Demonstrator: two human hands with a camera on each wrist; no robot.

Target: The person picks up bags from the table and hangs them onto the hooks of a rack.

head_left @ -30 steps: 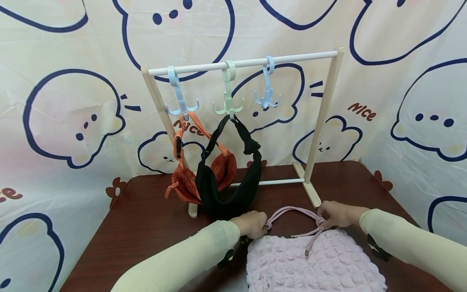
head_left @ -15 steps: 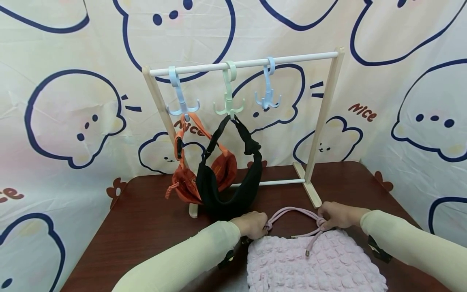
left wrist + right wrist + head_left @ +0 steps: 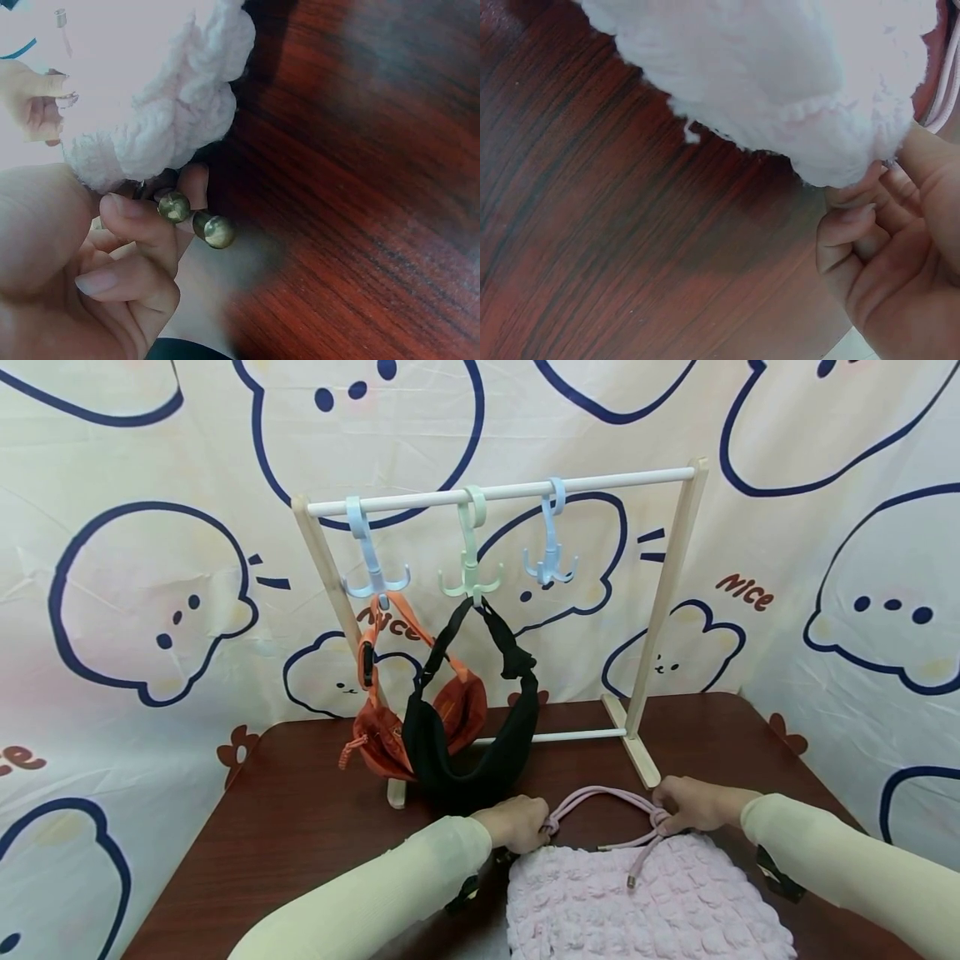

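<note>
A pale pink puffy bag [image 3: 645,902] lies on the table at the lower right of the head view. Its pink cord handle [image 3: 600,791] arches between the two top corners, knotted near each. My left hand [image 3: 516,823] grips the top left corner by the handle's knot; in the left wrist view two metal cord tips [image 3: 217,231] stick out beside the curled fingers [image 3: 150,240]. At the top right corner my right hand [image 3: 693,802] pinches the bag's edge near the other knot. The bag's lower part is cut off by the frame.
Behind stands a wooden rack with a white bar [image 3: 510,490]. Three hooks hang there: a blue hook [image 3: 369,556], a green hook [image 3: 469,552] and another blue hook [image 3: 551,543]. An orange bag [image 3: 384,735] and a black bag [image 3: 472,768] hang from the first two.
</note>
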